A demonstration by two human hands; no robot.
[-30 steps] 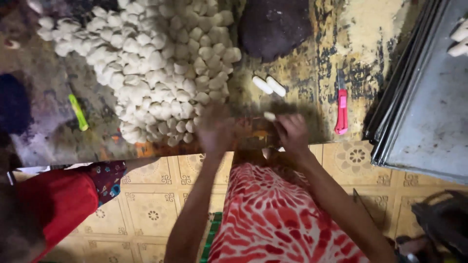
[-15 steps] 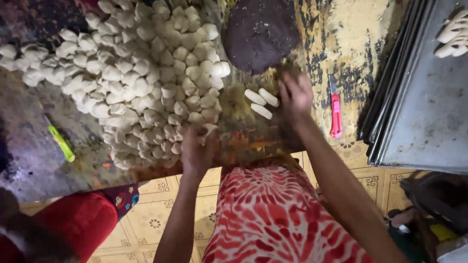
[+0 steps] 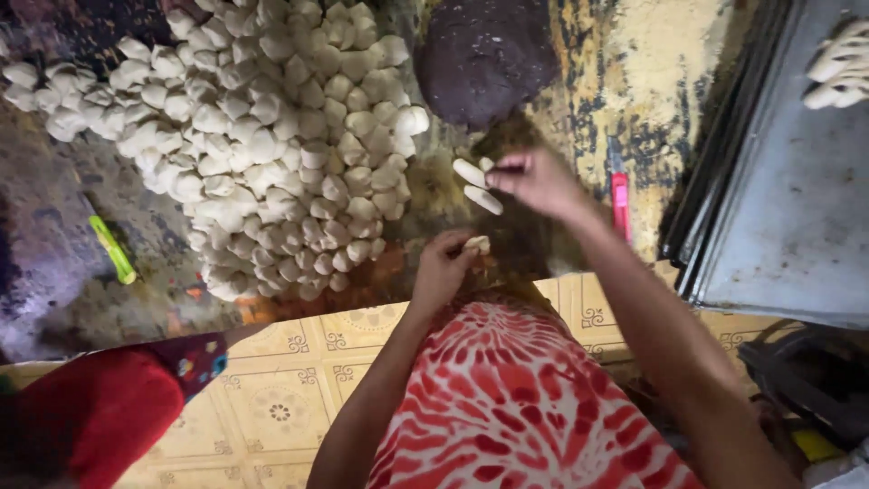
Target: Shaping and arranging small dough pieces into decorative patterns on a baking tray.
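Note:
A large heap of small white dough pieces [image 3: 272,136] covers the worn table. My left hand [image 3: 444,267] is curled around one dough piece [image 3: 477,244] near the table's front edge. My right hand [image 3: 539,181] reaches forward, its fingertips pinched at a small white shaped piece [image 3: 487,164], next to two white rolled dough sticks [image 3: 477,186]. A dark purple mound of filling [image 3: 489,56] sits just beyond my right hand.
A stack of dark metal trays [image 3: 778,181] lies at the right, with shaped dough pieces [image 3: 842,63] on it. A pink tool [image 3: 620,204] and a green tool [image 3: 113,249] lie on the table. A person's red clothing [image 3: 90,417] shows at lower left.
My right hand moved forward to the rolled sticks and the dark mound. My left hand stayed near the table edge and now holds a dough piece.

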